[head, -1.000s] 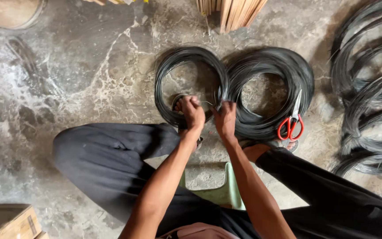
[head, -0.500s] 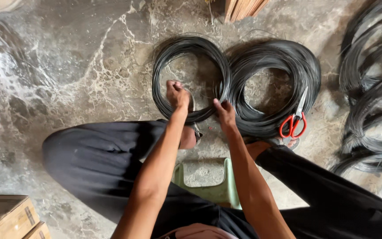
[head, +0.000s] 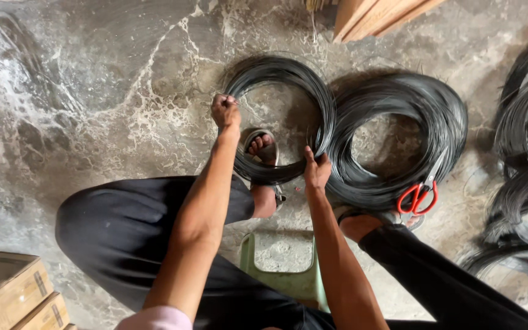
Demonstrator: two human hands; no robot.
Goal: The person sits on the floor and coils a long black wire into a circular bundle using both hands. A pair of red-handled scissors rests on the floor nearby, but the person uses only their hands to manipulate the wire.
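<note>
Lower left: cardboard boxes (head: 13, 299). Centre: left hand (head: 225, 111) clenched on the left rim of the smaller black wire coil (head: 282, 119); right hand (head: 316, 170) grasping its lower right rim beside the larger wire coil (head: 398, 137), red-handled scissors (head: 420, 194) resting there. Step judged: gathering the loops; next calls for a firm two-handed hold.

Sitting low on a green stool (head: 288, 282) over a stained floor (head: 93, 91), with the left hand (head: 225, 111) closing on the left side of a small black wire ring (head: 282, 73). Pinching its right side with the right hand (head: 316, 170), one sandalled foot (head: 260, 145) resting inside. Lying just beside: a bigger wire ring (head: 398, 98) with red scissors (head: 420, 195) on it.
</note>
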